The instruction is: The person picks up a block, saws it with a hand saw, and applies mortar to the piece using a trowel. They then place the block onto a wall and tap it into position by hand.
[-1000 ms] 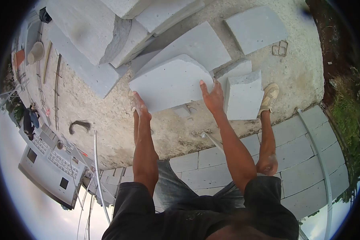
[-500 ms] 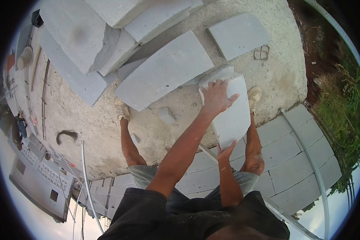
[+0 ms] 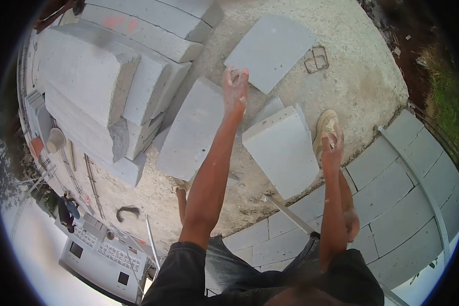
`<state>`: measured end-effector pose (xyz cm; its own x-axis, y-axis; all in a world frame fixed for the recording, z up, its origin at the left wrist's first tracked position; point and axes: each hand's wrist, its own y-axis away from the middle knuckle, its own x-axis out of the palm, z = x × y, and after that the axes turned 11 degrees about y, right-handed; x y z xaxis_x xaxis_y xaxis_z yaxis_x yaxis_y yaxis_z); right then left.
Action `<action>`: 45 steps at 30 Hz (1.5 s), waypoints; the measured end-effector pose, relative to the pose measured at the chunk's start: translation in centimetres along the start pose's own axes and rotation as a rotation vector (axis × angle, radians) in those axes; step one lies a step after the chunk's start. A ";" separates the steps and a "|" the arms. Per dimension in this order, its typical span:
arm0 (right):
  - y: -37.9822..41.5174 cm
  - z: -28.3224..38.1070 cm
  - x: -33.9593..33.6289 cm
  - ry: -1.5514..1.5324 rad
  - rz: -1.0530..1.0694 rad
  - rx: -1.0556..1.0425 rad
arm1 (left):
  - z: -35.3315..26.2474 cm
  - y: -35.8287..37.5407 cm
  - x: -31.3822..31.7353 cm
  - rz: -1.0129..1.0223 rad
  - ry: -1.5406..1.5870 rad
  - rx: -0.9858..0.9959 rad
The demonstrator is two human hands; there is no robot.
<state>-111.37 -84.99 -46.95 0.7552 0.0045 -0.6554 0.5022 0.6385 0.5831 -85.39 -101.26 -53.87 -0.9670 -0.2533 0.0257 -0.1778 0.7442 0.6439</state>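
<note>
In the head view, a rough, pale concrete surface (image 3: pixel 362 84) fills the middle, with stacked grey blocks (image 3: pixel 81 74) at upper left, a block-built surface (image 3: pixel 408 211) at lower right and a pale building (image 3: pixel 99 260) outdoors at lower left. The left hand (image 3: pixel 235 91), upper centre, has its fingers parted and loosely bent over the edge of a flat block (image 3: pixel 273 53); contact is unclear. The right hand (image 3: pixel 332 145), right of centre, is half-open, gripping nothing, before a shoe (image 3: pixel 324 125). Between them, lower down, lies a cut block (image 3: pixel 283 155), apart from both hands' fingers.
</note>
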 end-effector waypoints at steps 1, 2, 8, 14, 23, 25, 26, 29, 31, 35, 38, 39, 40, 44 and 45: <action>-4.5 1.5 1.0 0.010 -0.012 -0.091 | 0.0 -1.8 0.9 -0.071 0.065 -0.079; -9.0 3.3 2.1 0.077 -0.003 -0.176 | 0.2 -3.1 1.4 -0.145 0.138 -0.157; -19.6 7.1 4.2 -0.091 0.234 -0.069 | 2.1 7.4 -0.4 0.055 -0.257 0.120; -6.7 -7.4 1.0 0.152 0.175 0.100 | 10.1 25.9 -10.3 -0.095 -0.572 -0.303; 18.8 6.3 -10.7 1.150 0.120 -0.076 | 1.0 46.5 -28.7 -0.293 -1.017 -0.790; 24.2 5.6 -13.9 1.158 -0.012 -0.075 | 0.7 47.9 -29.1 -0.415 -0.872 -0.728; 27.2 4.6 -15.4 1.120 0.009 -0.029 | -1.9 47.3 -28.8 -0.419 -0.872 -0.736; 35.5 -6.1 -18.9 0.848 0.287 0.133 | -1.7 51.4 -30.8 -0.399 -0.846 -0.726; 36.0 -4.0 -16.9 0.819 0.279 0.143 | -1.4 53.3 -32.2 -0.366 -0.781 -0.765; 36.0 1.5 -12.3 0.998 0.261 0.291 | -0.6 58.1 -34.4 -0.384 -0.545 -0.735; 34.6 5.9 -9.6 1.071 0.301 0.210 | -2.6 61.9 -35.0 -0.282 -0.484 -0.818; 34.2 7.4 -8.9 1.068 0.334 0.137 | -2.7 62.7 -35.3 -0.298 -0.416 -0.798; 33.8 8.9 -8.4 1.066 0.364 0.053 | -2.2 63.3 -35.7 -0.311 -0.344 -0.778; 31.2 15.3 -7.0 1.060 0.501 -0.316 | -2.7 63.5 -36.6 -0.228 -0.274 -0.742; 30.7 17.0 -6.6 1.063 0.537 -0.400 | -2.9 63.3 -36.7 -0.254 -0.231 -0.747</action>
<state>-93.79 -78.50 -16.60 0.0187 0.8341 -0.5512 -0.0661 0.5512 0.8318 -60.62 -46.67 -11.86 -0.9411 -0.1644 -0.2954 -0.3074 0.0531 0.9501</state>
